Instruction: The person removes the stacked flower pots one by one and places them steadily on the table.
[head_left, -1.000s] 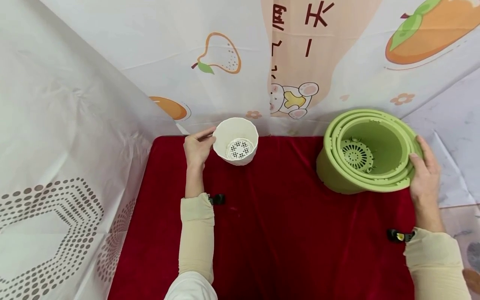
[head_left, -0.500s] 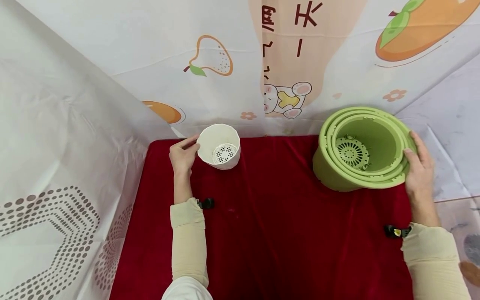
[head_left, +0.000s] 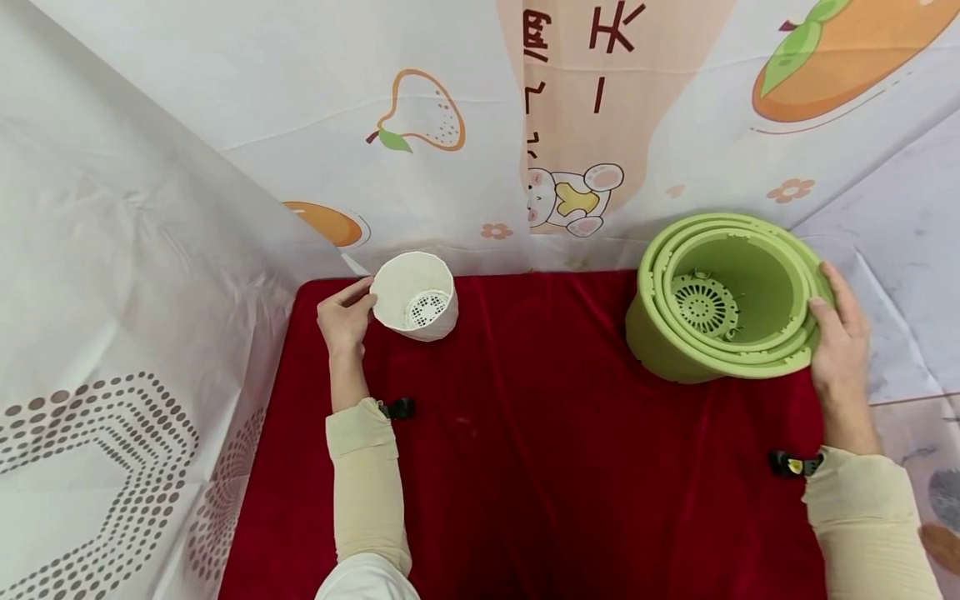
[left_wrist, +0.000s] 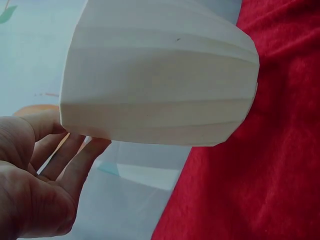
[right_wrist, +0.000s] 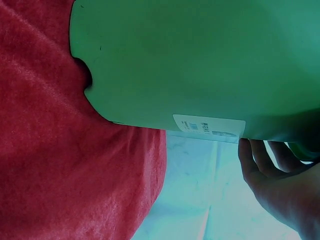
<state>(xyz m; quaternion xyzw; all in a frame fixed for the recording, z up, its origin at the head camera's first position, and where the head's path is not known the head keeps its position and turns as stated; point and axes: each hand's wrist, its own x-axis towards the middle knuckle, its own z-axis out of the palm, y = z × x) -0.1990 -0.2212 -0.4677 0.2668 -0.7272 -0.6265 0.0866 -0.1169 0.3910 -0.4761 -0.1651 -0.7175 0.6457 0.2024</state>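
At the back left of the red cloth stands a white faceted flower pot (head_left: pixel 401 287), its base pierced with small holes. My left hand (head_left: pixel 345 321) pinches its left rim between thumb and fingers. In the left wrist view the pot's ribbed side (left_wrist: pixel 160 75) fills the upper middle. On the right is a nest of green flower pots (head_left: pixel 667 354), the innermost with a slotted base (head_left: pixel 703 307). My right hand (head_left: pixel 842 342) grips their right rim, thumb on top and fingers outside. A white label (right_wrist: pixel 210 127) shows on the outer pot in the right wrist view.
Red velvet cloth (head_left: pixel 570 450) covers the table and lies between the two sets of pots. A printed white curtain (head_left: pixel 465 183) hangs close behind them. Another sheet (head_left: pixel 112 292) closes off the left side, and a pale one (head_left: pixel 892 275) the right.
My left hand has moved left along the back of the table with the white flower pot. The right hand keeps its grip on the green pots; the head view has shifted slightly.
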